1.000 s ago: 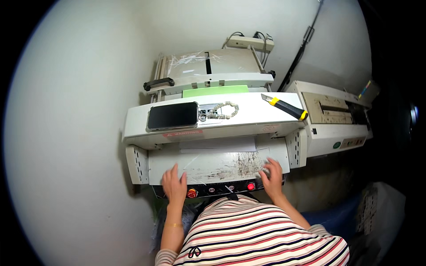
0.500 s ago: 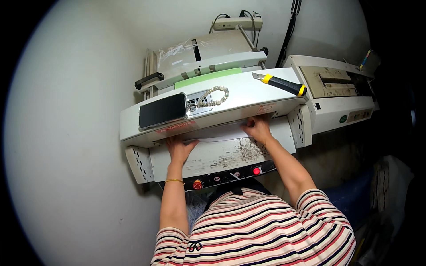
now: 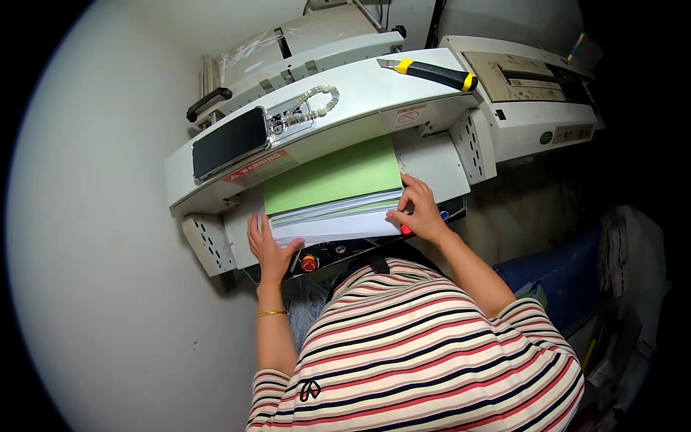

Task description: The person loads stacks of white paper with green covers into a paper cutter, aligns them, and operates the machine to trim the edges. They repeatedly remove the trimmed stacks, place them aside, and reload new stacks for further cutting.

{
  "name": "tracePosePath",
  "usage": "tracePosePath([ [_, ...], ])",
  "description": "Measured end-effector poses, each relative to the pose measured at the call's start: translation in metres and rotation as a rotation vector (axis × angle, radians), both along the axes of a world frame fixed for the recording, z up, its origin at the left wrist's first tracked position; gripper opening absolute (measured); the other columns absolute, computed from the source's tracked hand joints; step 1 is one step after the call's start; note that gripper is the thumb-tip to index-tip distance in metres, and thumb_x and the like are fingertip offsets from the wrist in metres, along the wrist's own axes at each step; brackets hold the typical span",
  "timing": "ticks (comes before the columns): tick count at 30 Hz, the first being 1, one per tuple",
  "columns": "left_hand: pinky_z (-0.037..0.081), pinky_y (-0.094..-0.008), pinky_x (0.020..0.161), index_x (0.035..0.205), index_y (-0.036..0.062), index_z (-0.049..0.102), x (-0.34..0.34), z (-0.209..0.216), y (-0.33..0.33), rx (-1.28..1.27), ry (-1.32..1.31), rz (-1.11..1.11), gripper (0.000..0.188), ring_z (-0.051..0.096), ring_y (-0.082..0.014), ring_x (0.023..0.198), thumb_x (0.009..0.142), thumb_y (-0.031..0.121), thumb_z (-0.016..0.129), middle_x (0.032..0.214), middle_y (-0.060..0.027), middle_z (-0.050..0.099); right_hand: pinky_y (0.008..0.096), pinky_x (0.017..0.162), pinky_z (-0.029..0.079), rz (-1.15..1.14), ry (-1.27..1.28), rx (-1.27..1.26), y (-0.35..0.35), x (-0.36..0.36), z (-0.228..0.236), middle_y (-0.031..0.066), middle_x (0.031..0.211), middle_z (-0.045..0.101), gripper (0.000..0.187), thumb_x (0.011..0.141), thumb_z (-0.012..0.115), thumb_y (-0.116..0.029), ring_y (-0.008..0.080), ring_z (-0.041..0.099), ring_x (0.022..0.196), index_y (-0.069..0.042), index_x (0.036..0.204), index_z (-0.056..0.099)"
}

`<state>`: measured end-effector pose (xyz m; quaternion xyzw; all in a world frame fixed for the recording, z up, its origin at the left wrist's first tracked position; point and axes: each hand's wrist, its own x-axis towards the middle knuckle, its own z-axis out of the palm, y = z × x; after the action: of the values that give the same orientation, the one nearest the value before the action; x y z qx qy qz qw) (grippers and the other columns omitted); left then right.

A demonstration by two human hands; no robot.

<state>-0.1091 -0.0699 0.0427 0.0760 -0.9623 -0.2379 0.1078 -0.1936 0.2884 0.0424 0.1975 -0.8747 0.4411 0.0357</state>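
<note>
A thick stack of paper [image 3: 332, 225] lies on the light metal bed of a white paper cutter [image 3: 169, 189], partly beneath its front housing. A green sheet [image 3: 335, 173] tops it, and its white and green layers fan out at the near side. My left hand [image 3: 271, 248] grips the near left corner, fingers along the side and thumb at the front edge. At the near right corner my right hand [image 3: 423, 214] holds the stack, its fingers bent along the edge and its thumb on the front sheets. The undersides of the layers are hidden.
On the housing rest a black phone [image 3: 232, 142], a beaded strap [image 3: 317, 103] and a black-and-yellow utility knife [image 3: 435, 73]. A red button [image 3: 309, 263] sits on the front panel. Another beige machine [image 3: 543, 115] stands at the right, and a wall [image 3: 93, 216] is close at the left.
Both hands have come back toward me from under the housing, drawing the paper stack out onto the near part of the bed. Its green top now shows. The view has shifted slightly.
</note>
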Motion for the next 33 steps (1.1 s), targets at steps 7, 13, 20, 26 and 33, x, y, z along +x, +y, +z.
tracePosePath([
  [7, 0.035, -0.0446, 0.103, 0.125, 0.0044, 0.055, -0.023, -0.007, 0.084, 0.081, 0.189, -0.356, 0.054, 0.044, -0.036, 0.12, 0.077, 0.02, 0.076, 0.126, -0.0155, 0.05, 0.0311, 0.097, 0.044, -0.085, -0.385, -0.266, 0.004, -0.018, -0.002, 0.0127, 0.12, 0.06, 0.027, 0.093, 0.057, -0.003, 0.0209, 0.059, 0.112, 0.001, 0.119, 0.053],
  [13, 0.033, -0.0465, 0.1, 0.127, 0.0056, 0.054, -0.045, 0.003, 0.105, -0.047, 0.242, -0.327, 0.059, 0.046, -0.0332, 0.113, 0.075, 0.022, 0.077, 0.119, -0.0124, 0.051, 0.0381, 0.092, 0.046, -0.14, -0.172, -0.32, -0.01, -0.039, -0.014, 0.0171, 0.113, 0.064, 0.043, 0.082, 0.068, -0.01, 0.0288, 0.063, 0.103, 0.0, 0.122, 0.055],
  [20, 0.034, -0.0427, 0.096, 0.119, 0.0124, 0.063, -0.055, 0.006, 0.099, -0.034, 0.125, -0.346, 0.049, 0.047, -0.0303, 0.108, 0.075, 0.027, 0.078, 0.112, -0.0091, 0.052, 0.0414, 0.105, 0.033, -0.056, -0.101, 0.029, -0.009, -0.024, 0.011, 0.0168, 0.129, 0.054, 0.066, 0.074, 0.076, -0.018, 0.0338, 0.046, 0.123, -0.005, 0.132, 0.047],
  [26, 0.036, -0.0419, 0.094, 0.108, 0.0116, 0.066, -0.059, 0.001, 0.101, 0.043, 0.177, -0.389, 0.035, 0.049, -0.0299, 0.108, 0.077, 0.023, 0.076, 0.112, -0.01, 0.054, 0.0419, 0.101, 0.036, -0.014, 0.077, 0.073, 0.001, -0.02, 0.005, 0.0147, 0.125, 0.054, 0.062, 0.073, 0.077, -0.02, 0.0343, 0.048, 0.117, -0.007, 0.127, 0.05],
  [33, 0.037, -0.0433, 0.095, 0.112, 0.0063, 0.057, -0.061, 0.005, 0.11, 0.09, 0.191, -0.442, 0.038, 0.051, -0.0325, 0.111, 0.078, 0.014, 0.072, 0.117, -0.013, 0.057, 0.0398, 0.089, 0.04, -0.057, 0.227, 0.015, -0.004, -0.032, 0.028, 0.0103, 0.105, 0.058, 0.026, 0.077, 0.072, -0.012, 0.0303, 0.053, 0.098, -0.008, 0.102, 0.064],
])
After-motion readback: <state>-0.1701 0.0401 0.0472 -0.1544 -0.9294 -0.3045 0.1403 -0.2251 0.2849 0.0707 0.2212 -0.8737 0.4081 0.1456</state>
